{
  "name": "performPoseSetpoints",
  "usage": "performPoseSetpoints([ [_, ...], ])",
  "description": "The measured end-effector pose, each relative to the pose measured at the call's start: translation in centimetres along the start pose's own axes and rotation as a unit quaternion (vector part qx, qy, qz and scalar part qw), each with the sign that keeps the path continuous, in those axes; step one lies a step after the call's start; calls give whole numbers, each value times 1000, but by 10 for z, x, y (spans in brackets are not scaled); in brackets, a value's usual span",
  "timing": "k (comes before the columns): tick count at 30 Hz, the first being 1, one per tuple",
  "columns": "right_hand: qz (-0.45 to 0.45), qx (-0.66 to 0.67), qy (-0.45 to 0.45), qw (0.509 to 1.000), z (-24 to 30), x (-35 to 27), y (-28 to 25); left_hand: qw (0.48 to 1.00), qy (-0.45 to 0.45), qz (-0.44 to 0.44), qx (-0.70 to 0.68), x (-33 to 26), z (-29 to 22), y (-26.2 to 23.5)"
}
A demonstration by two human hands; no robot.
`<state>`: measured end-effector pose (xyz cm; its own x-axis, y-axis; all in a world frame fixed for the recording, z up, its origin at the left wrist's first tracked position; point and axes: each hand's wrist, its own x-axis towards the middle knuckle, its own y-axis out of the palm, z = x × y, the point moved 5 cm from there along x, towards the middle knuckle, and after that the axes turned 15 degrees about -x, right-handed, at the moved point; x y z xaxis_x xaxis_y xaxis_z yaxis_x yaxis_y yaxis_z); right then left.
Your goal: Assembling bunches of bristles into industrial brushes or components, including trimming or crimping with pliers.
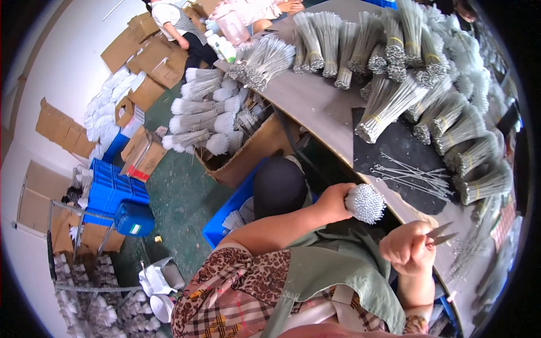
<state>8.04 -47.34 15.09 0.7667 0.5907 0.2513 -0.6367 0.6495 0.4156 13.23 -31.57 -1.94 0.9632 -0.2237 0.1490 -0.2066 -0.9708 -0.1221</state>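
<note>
The handles of the scissors (443,232) are being hidden by the right hand (407,248). The wire bundle (366,204) is being mostly concealed behind its tips. A far co-worker in pink (256,10) is being cropped by the edge.

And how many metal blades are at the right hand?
2: the upper blade and the lower blade, both sticking out from the right hand. More may be hidden.

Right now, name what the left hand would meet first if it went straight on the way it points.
Past the bundle it holds, the left hand would probably meet the table first, at its edge; relative heights are unclear.
</note>
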Motion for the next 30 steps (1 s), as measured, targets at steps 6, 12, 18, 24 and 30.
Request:
performPoseSetpoints([
  [6,256,185,-114,942,67,25,56,987,20,-6,-157,4,11,-6],
  [12,194,170,-109,960,79,23,66,981,-35,7,-190,3,-14,-11],
  [18,200,164,-138,956,81,51,77,980,-37,-11,-194,0,-11,-12],
  [24,222,160,-150,950,81,44,79,979,-53,-18,-197,-4,-18,-16],
  [30,238,144,-163,947,81,37,72,982,-33,-13,-188,-2,-24,-16],
])
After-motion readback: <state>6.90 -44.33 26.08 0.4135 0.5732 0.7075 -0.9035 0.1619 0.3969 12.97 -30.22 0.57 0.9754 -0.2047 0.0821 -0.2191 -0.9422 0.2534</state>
